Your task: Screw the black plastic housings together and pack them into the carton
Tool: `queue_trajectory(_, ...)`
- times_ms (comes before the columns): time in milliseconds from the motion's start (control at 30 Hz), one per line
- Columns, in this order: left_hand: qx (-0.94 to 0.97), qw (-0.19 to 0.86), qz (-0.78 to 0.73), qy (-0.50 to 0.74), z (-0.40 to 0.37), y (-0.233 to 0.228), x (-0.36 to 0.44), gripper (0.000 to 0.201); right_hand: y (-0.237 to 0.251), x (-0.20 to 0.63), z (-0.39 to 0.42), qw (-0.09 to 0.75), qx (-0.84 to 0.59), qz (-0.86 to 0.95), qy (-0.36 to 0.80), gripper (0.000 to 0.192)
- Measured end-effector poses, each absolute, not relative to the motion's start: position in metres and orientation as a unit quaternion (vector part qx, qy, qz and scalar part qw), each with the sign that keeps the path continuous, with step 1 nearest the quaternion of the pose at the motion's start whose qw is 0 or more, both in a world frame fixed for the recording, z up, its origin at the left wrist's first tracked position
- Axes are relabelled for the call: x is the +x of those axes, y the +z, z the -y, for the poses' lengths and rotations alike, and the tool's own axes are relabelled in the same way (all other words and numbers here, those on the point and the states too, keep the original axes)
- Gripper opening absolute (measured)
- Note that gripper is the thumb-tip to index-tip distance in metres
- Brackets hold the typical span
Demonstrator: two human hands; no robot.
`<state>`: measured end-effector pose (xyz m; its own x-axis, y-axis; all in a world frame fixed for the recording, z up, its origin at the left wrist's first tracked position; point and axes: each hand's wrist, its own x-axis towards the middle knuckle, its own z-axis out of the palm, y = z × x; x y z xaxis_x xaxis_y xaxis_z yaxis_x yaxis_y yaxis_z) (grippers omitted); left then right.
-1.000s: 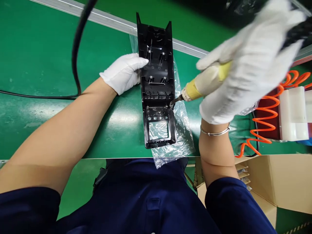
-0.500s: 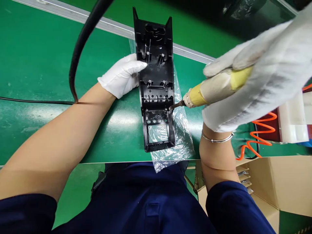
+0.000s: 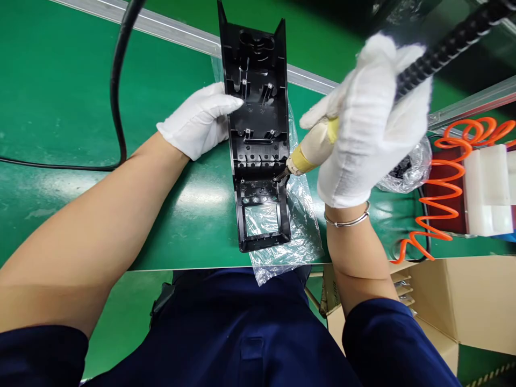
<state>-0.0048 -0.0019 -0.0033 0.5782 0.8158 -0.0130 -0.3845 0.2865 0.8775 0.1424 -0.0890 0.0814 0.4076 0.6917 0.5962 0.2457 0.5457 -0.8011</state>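
A long black plastic housing (image 3: pixel 258 121), its ribbed inner side facing me, has a square window at its near end. My left hand (image 3: pixel 197 121), in a white glove, grips the housing's left edge, thumb over the wall and the other fingers partly hidden behind it. My right hand (image 3: pixel 368 126), also gloved, is wrapped round an electric screwdriver (image 3: pixel 314 148) with yellow tape on its pale body. The screwdriver slants down to the left, and its tip is at the housing's right side, just above the window. Under the housing lies a clear plastic bag (image 3: pixel 302 226).
A coiled orange air hose (image 3: pixel 445 185) and white plastic bins (image 3: pixel 487 188) stand at the right. Beside them is a clear bag of dark parts (image 3: pixel 407 166). A black cable (image 3: pixel 116 91) hangs at the left over the green table (image 3: pixel 72 118). An open cardboard box (image 3: pixel 479 306) sits below right.
My right hand and the screwdriver have swung left and become more upright, uncovering the bag of dark parts. The tip stays near the same spot. The housing has barely shifted.
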Motion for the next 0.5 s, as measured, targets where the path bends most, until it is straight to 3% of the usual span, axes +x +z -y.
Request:
queue_trajectory(167,0.456,0.766,-0.234,0.388,0.001,-0.006,-0.008,0.024,0.067,0.145,0.085,0.640,-0.525,0.542,0.143,0.028)
queue_trajectory(500,0.452,0.768,-0.246,0.381,0.003,0.000,-0.006,0.022,0.064,0.149,0.083,0.604,-0.558,0.550,0.146,0.030)
